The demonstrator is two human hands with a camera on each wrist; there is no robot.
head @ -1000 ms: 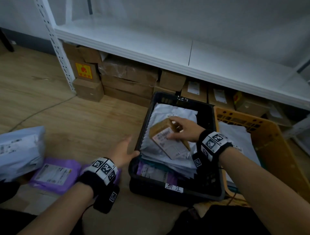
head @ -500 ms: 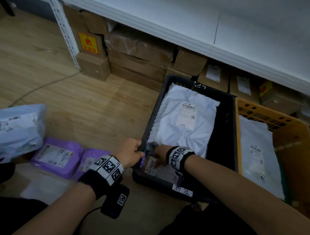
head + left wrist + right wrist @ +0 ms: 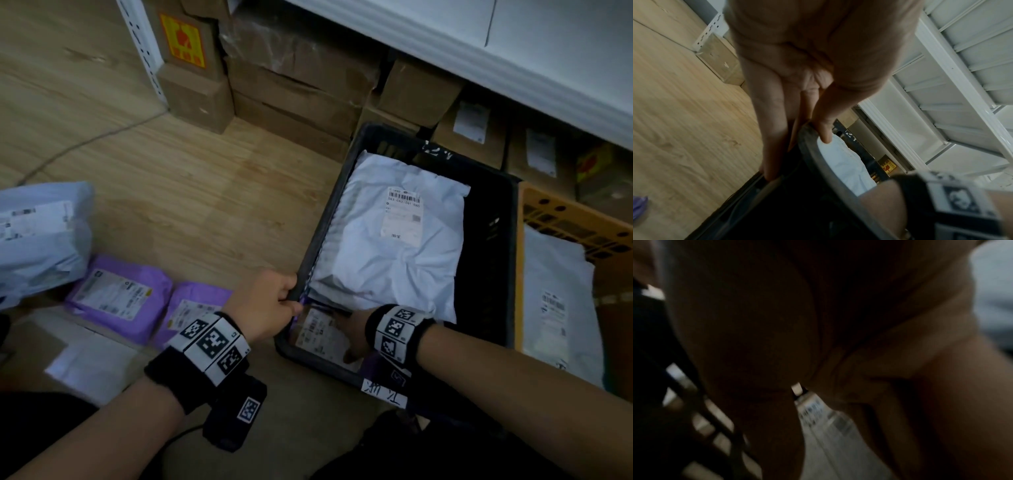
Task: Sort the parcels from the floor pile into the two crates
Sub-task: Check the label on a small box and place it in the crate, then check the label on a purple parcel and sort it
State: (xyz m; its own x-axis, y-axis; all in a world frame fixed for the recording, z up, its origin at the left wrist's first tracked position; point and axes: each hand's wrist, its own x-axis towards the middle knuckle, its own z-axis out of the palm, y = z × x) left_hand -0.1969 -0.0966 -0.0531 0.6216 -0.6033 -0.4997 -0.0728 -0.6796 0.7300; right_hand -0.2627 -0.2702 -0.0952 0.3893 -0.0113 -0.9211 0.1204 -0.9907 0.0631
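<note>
The white shelf unit [image 3: 513, 51] runs above everything, with cardboard boxes [image 3: 291, 85] stacked under it behind the black crate [image 3: 496, 274]. The black crate is the landmark: the orange crate [image 3: 565, 219] stands touching its right side and holds a white mailer [image 3: 555, 291]. To the crate's left, on the wooden floor [image 3: 171, 171], lies what remains of the pile: a pale blue bag [image 3: 41, 236], then two purple mailers [image 3: 120, 294] nearer the crate.

Inside the black crate a large white poly mailer [image 3: 400, 253] lies on top of the stack. At the crate's near left corner sits a small labelled parcel [image 3: 317, 330], partly under the white mailer's edge.

The left hand [image 3: 263, 305] grips the crate's left rim, thumb inside and fingers [image 3: 770, 129] curled down the outer wall. The right hand [image 3: 352, 329] is inside the crate at the labelled parcel; the right wrist view is dark, and I cannot tell whether its fingers pinch the parcel or only press it.

The step in hand appears to be seating this parcel in the black crate. The next move would call for freeing both hands and reaching left of the crate for a purple mailer, then reading its label to choose a crate.
</note>
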